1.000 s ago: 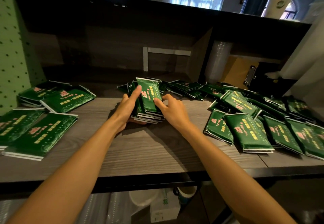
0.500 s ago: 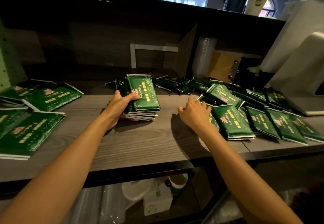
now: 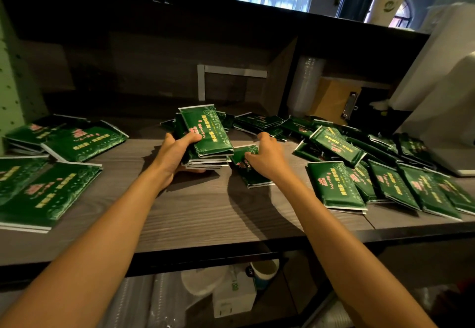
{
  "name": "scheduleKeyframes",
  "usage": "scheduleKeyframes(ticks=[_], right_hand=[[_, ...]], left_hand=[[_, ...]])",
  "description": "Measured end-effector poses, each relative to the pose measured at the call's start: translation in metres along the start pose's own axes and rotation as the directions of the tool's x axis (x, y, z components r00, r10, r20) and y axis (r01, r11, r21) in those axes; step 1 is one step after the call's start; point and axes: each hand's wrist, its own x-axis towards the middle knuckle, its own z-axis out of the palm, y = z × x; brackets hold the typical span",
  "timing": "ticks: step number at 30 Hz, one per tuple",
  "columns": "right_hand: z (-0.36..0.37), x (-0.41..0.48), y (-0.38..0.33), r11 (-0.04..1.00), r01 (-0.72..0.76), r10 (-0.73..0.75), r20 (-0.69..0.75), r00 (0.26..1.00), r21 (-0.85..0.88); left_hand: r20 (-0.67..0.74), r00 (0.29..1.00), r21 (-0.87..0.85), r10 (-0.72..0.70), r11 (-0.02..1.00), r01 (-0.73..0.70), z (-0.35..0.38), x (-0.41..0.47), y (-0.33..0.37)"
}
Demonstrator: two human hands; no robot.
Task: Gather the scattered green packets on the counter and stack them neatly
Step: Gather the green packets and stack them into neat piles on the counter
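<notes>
Mid-gathering: left hand [image 3: 176, 157] grips the stack of glossy green rectangular packets [image 3: 208, 135]; right hand [image 3: 266, 157] clasps one loose green packet [image 3: 250, 177], likely due squarely on top.

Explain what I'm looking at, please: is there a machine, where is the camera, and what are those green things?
There is no machine here. A person works with two bare hands, and the single picture comes from a camera worn on their head, looking forward and down. The left hand grips a small stack of flat green foil packets, thumb on top. The right hand holds a single green packet right beside that stack. Under both is the grey wood-grain counter. More scattered packets lie to the right, and other flat packets lie on the left.
</notes>
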Motion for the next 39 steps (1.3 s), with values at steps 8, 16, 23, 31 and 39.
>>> scheduleKeyframes(ticks=[8,16,23,31,39], right_hand=[[-0.008,0.003,0.012,0.972,-0.086,0.12,0.144,0.982,-0.221],[-0.01,-0.001,0.004,0.953,-0.086,0.081,0.026,0.996,0.292],[-0.026,0.0,-0.011,0.576,-0.059,0.159,-0.042,0.986,0.815],[0.004,0.001,-0.036,0.633,-0.047,0.037,0.03,0.999,0.773],[0.017,0.002,-0.036,0.737,0.032,-0.007,-0.04,0.999,0.675]], left_hand=[[-0.059,0.998,-0.036,0.016,0.999,-0.018,-0.002,0.003,0.001],[-0.046,0.999,-0.033,0.005,0.999,-0.006,0.0,0.0,0.002],[-0.056,0.998,-0.005,-0.015,1.0,0.015,0.0,0.001,0.001],[0.007,0.999,0.015,-0.046,0.999,0.046,0.001,0.004,-0.002],[0.137,0.99,0.067,-0.044,0.997,0.035,-0.001,0.002,-0.003]])
